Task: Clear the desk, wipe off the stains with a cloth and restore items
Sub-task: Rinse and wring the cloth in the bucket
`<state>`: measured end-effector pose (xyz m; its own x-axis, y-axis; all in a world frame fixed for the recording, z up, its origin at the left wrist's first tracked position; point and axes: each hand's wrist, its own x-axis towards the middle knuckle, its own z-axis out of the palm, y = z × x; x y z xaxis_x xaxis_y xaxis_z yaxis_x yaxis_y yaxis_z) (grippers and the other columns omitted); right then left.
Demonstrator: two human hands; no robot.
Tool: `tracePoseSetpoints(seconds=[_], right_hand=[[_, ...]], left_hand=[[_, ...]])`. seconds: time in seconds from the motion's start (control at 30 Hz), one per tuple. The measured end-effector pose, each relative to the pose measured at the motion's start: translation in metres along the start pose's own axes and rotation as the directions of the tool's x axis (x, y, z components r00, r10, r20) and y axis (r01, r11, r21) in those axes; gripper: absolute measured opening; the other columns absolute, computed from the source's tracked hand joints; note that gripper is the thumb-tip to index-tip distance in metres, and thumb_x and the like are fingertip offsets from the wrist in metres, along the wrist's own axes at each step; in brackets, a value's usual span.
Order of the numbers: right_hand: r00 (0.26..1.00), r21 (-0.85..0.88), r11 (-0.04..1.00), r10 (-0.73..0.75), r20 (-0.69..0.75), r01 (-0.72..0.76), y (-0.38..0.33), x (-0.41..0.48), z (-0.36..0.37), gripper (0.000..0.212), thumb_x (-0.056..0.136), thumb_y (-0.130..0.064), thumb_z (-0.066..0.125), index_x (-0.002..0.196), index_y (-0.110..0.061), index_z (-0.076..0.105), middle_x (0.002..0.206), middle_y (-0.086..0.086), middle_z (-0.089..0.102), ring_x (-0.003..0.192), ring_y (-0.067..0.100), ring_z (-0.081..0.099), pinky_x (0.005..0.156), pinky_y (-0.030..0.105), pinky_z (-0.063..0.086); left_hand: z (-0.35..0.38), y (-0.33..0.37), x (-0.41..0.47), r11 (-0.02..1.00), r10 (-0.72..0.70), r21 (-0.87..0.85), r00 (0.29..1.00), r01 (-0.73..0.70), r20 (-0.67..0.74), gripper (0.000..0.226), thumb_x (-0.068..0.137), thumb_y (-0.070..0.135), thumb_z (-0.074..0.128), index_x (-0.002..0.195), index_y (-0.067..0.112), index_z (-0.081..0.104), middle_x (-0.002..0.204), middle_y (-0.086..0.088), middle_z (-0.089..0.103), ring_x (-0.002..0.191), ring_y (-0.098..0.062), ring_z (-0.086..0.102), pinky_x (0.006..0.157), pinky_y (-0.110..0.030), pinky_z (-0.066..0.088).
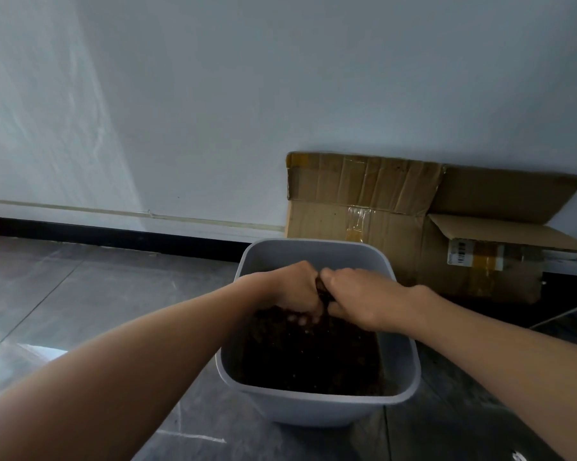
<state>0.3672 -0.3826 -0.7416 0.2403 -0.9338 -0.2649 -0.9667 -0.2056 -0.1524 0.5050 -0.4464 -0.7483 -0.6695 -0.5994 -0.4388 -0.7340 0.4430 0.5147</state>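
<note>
Cloth [322, 290] (dark, bunched) | in left grip [297, 287], right grip [363, 296] | over bin [313, 410]

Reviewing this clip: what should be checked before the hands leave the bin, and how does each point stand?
1. Both hands over the opening: ok, the left hand and right hand meet above the grey bin.
2. Grip: ok, both curl round a dark item; what it is, cannot tell.
3. Bin upright on the floor: ok.
4. Room in the bin: ok, the dark contents lie below the rim.
5. State of the desk: cannot tell, out of view.
</note>
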Motion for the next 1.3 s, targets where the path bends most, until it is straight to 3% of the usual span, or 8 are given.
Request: tracePoseSetpoints(seconds=[0.13, 0.27, 0.4, 0.57, 0.83, 0.97, 1.1, 1.3], right_hand=[[0.936, 0.811, 0.496, 0.007, 0.353, -0.31, -0.002, 0.002, -0.003, 0.018, 0.092, -0.009, 0.065, 0.109, -0.008, 0.059, 0.102, 0.012, 0.066, 0.083, 0.017, 0.064, 0.071, 0.028, 0.055], [0.91, 0.905, -0.103, -0.087, 0.406, -0.413, 0.007, 0.001, -0.009, 0.027, 0.077, -0.007, 0.074, 0.101, -0.005, 0.064, 0.1, 0.013, 0.066, 0.081, 0.022, 0.065, 0.082, 0.039, 0.057], [0.866, 0.871, -0.012, -0.122, 0.485, -0.49, 0.002, 0.004, -0.005, 0.025, 0.09, -0.008, 0.064, 0.114, -0.006, 0.056, 0.113, 0.018, 0.067, 0.065, 0.011, 0.056, 0.061, 0.025, 0.049], [0.881, 0.677, 0.629, 0.027, 0.471, -0.382, -0.011, 0.005, -0.011, 0.014, 0.096, -0.025, 0.052, 0.091, -0.013, 0.058, 0.08, 0.002, 0.064, 0.056, 0.008, 0.049, 0.053, 0.022, 0.036], [0.975, 0.083, 0.994, 0.048, 0.216, -0.068, -0.013, 0.003, -0.012, 0.015, 0.096, -0.034, 0.056, 0.09, -0.02, 0.055, 0.084, 0.0, 0.06, 0.069, 0.016, 0.055, 0.062, 0.032, 0.043], [0.995, -0.392, 0.918, -0.091, -0.049, 0.064, -0.013, 0.003, -0.007, 0.027, 0.099, -0.031, 0.052, 0.116, -0.009, 0.049, 0.109, 0.006, 0.062, 0.095, 0.026, 0.065, 0.067, 0.037, 0.042], [0.999, 0.142, 0.989, 0.046, 0.024, -0.049, -0.003, 0.009, 0.001, 0.025, 0.095, -0.029, 0.059, 0.11, -0.014, 0.045, 0.101, 0.003, 0.058, 0.087, 0.019, 0.061, 0.068, 0.035, 0.045], [0.913, 0.918, 0.025, -0.09, 0.397, -0.397, 0.013, 0.006, -0.003, 0.021, 0.084, -0.011, 0.073, 0.102, -0.011, 0.063, 0.084, 0.003, 0.066, 0.064, 0.011, 0.054, 0.065, 0.028, 0.05]], left_hand=[[-0.005, -0.005, -0.003, 0.886, 0.2, 0.453, 0.965, -0.103, -0.172, 0.007, 0.087, 0.019, 0.061, 0.081, 0.018, 0.063, 0.084, -0.005, 0.068, 0.08, -0.026, 0.065, 0.068, -0.033, 0.048], [-0.008, -0.017, -0.002, 0.741, 0.447, 0.632, 0.869, -0.227, -0.213, 0.017, 0.093, 0.019, 0.056, 0.106, 0.011, 0.063, 0.108, -0.009, 0.067, 0.1, -0.03, 0.062, 0.084, -0.038, 0.049], [-0.011, -0.021, -0.001, 0.665, 0.639, 0.623, 0.746, -0.413, -0.188, 0.028, 0.092, 0.019, 0.063, 0.117, 0.008, 0.06, 0.114, -0.01, 0.061, 0.092, -0.03, 0.063, 0.072, -0.042, 0.051], [-0.012, -0.009, -0.007, 0.594, 0.455, 0.774, 0.885, -0.218, -0.099, 0.022, 0.092, 0.029, 0.057, 0.108, 0.016, 0.064, 0.105, -0.003, 0.067, 0.092, -0.026, 0.064, 0.07, -0.035, 0.047], [0.0, 0.004, 0.002, 0.918, 0.098, 0.393, 0.987, -0.041, -0.124, 0.018, 0.084, 0.018, 0.061, 0.068, 0.018, 0.052, 0.067, 0.002, 0.055, 0.071, -0.022, 0.06, 0.063, -0.029, 0.045], [0.003, 0.0, 0.011, 0.984, -0.048, 0.173, 0.999, 0.045, 0.01, 0.025, 0.083, 0.002, 0.053, 0.06, 0.012, 0.058, 0.055, -0.001, 0.058, 0.054, -0.02, 0.054, 0.052, -0.026, 0.045], [0.001, 0.0, 0.007, 0.952, 0.065, 0.307, 0.982, -0.007, -0.179, 0.017, 0.084, 0.013, 0.059, 0.068, 0.016, 0.055, 0.065, 0.003, 0.055, 0.07, -0.022, 0.059, 0.066, -0.032, 0.049], [-0.016, -0.012, -0.006, 0.69, 0.412, 0.711, 0.881, -0.135, -0.232, 0.017, 0.095, 0.028, 0.054, 0.105, 0.018, 0.065, 0.106, -0.003, 0.069, 0.097, -0.025, 0.065, 0.08, -0.034, 0.049]])
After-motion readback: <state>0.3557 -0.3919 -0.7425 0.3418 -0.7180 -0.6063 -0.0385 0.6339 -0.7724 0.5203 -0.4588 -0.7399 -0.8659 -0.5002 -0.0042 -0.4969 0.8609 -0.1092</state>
